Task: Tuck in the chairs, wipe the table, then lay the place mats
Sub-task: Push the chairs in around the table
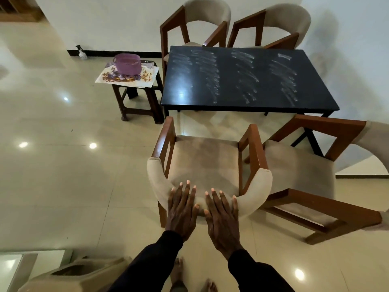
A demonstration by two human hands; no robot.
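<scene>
The pale tiled floor [52, 165] fills most of the view, glossy with lamp reflections. On it stands the black table [248, 79], its long axis running left to right, its top streaked with pale curved smears in four columns. Two chairs at the far edge [195, 24] [271, 26] are pushed in against the wall side, their seats largely hidden under the table. At the near edge the near chair [207, 165] stands pulled out, seat facing the table, curved back toward the person. A fourth chair [311, 175] sits just to its right, turned askew near the table's near right corner and cut off by the picture's edge.

Beside the table's left edge a dark stool [139, 102] carries floral place mats [126, 75] with a purple basket [127, 63] on top (no writing is readable on anything). A spray bottle [81, 52] stands on the floor by the wall, small and blurred.

The left hand [182, 209] and right hand [221, 213] lie flat, fingers spread, on the padded top of the near chair's back, gripping nothing.
</scene>
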